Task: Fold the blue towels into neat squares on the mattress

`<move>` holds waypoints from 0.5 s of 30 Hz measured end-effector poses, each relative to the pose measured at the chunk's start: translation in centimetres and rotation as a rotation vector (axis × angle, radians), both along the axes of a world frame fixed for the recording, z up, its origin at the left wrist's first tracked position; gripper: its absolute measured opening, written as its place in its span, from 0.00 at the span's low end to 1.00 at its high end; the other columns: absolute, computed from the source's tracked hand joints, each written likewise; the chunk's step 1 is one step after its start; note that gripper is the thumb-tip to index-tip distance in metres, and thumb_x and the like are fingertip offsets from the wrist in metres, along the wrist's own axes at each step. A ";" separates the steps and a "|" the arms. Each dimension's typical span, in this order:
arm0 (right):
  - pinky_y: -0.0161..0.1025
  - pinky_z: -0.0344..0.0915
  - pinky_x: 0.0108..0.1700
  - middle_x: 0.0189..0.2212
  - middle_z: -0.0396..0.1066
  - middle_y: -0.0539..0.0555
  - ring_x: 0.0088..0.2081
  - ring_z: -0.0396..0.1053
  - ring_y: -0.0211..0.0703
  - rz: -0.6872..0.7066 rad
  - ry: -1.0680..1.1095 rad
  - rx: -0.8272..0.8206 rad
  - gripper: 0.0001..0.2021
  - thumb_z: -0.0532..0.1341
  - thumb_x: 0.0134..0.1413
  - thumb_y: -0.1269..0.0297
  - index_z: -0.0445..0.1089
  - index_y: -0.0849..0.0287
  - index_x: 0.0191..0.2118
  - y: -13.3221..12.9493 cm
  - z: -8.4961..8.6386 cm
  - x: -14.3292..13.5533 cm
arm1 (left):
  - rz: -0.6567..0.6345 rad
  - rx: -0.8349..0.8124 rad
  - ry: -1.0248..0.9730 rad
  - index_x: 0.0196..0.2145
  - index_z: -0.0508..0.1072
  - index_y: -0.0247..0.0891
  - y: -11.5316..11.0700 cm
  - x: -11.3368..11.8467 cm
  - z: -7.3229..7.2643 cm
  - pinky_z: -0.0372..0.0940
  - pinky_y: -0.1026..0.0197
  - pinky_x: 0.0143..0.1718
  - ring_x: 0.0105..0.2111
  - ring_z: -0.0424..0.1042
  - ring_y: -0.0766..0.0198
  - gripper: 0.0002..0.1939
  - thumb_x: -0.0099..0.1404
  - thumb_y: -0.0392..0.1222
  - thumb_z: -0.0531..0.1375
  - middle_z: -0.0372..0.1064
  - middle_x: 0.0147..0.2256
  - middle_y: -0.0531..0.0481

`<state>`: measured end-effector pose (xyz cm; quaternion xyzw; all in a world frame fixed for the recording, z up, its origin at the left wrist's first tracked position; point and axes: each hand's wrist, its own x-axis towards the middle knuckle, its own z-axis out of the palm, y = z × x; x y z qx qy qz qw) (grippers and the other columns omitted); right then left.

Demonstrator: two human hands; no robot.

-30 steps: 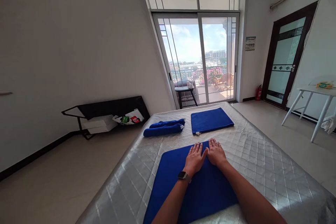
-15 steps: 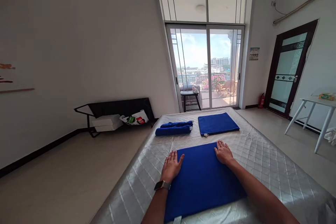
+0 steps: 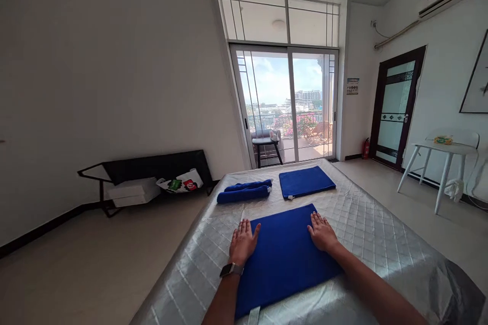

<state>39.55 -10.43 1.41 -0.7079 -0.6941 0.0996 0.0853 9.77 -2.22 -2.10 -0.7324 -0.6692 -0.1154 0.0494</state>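
A folded blue cloth (image 3: 285,259), flat and roughly rectangular, lies in front of me on a silver quilted cover (image 3: 206,264). My left hand (image 3: 243,244) rests on the cloth's left edge, fingers stretched forward and thumb apart; a watch is on that wrist. On the right edge lies my right hand (image 3: 321,231), flat with its fingers extended. Neither hand grips anything. A pale tag sticks out from the cloth's near edge. Farther back are two rolled blue cloths (image 3: 244,193) on the left and another flat folded blue cloth (image 3: 307,182) on the right.
A low black bench (image 3: 152,167) with white boxes and a printed bag stands by the left wall. Sliding glass doors (image 3: 287,106) are beyond the bed. At right are a white table (image 3: 444,148), a red fire extinguisher (image 3: 366,148) and a dark-framed door (image 3: 398,106).
My view has turned slightly right, so the scene sits farther left. My right hand has slid a little nearer along the cloth's right edge; my left hand stays at the left edge.
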 end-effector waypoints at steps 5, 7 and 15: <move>0.51 0.40 0.72 0.74 0.42 0.64 0.74 0.37 0.47 -0.007 0.039 0.016 0.32 0.42 0.71 0.57 0.46 0.69 0.73 0.4 -0.4 0.0 | -0.271 0.045 -0.005 0.68 0.60 0.27 -1.8 7.8 0.5 0.51 0.44 0.70 0.70 0.51 0.47 0.36 0.76 0.56 0.40 0.56 0.69 0.32; 0.52 0.41 0.72 0.73 0.42 0.64 0.74 0.38 0.48 0.005 0.044 0.033 0.31 0.42 0.71 0.58 0.47 0.68 0.73 0.5 -0.6 0.1 | -0.445 0.005 0.021 0.70 0.57 0.32 -2.9 11.8 0.0 0.52 0.41 0.69 0.70 0.52 0.47 0.34 0.76 0.55 0.42 0.55 0.69 0.34; 0.51 0.40 0.72 0.73 0.44 0.65 0.74 0.37 0.48 -0.001 0.041 0.024 0.32 0.42 0.71 0.57 0.46 0.70 0.73 0.3 -0.3 0.1 | -0.485 -0.099 0.078 0.71 0.55 0.34 -4.6 12.3 -0.8 0.51 0.37 0.68 0.69 0.54 0.44 0.35 0.75 0.57 0.41 0.54 0.69 0.32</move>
